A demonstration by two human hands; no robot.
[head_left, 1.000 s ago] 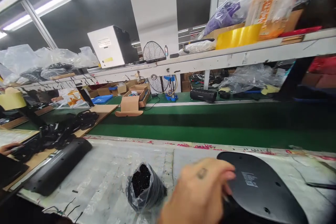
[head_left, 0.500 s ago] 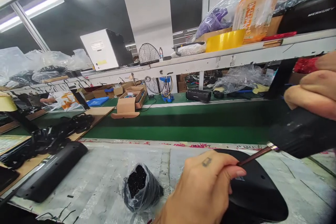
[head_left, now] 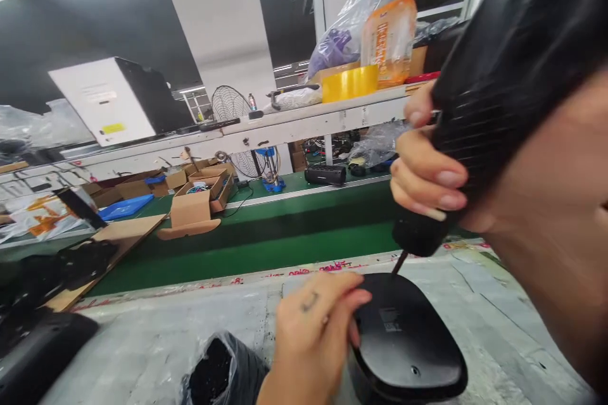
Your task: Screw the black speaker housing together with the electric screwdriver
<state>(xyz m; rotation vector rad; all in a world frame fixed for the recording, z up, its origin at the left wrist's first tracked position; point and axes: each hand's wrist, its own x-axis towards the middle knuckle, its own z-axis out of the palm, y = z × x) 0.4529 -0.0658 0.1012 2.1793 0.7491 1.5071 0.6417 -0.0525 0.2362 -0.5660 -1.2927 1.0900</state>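
Observation:
In my right hand (head_left: 427, 171) is a black electric screwdriver (head_left: 494, 82), tilted, its fingers wrapped round the body. The dark bit (head_left: 399, 262) points down and meets the far edge of a black speaker (head_left: 418, 335) that stands on end. A screw hole shows near the front of its rounded top. My left hand (head_left: 316, 323) is closed against the speaker's left side, thumb and forefinger at the rim. Whether a small screw is between those fingertips cannot be seen. Left of that hand stands a plastic-lined container (head_left: 247, 367) with small black pieces, probably screws.
A second black speaker (head_left: 47, 348) lies at the left. Beyond the worktop runs a green belt (head_left: 266, 234) with an open cardboard box (head_left: 194, 209). The raised shelf (head_left: 294, 117) carries yellow tape (head_left: 350, 83), an orange-labelled bottle (head_left: 389, 31) and a white box (head_left: 104, 101).
My right hand has swung the screwdriver from nearly level to steeply downward, bringing its bit to the speaker's far edge. My left fingers have let go of the bit. The view has shifted right.

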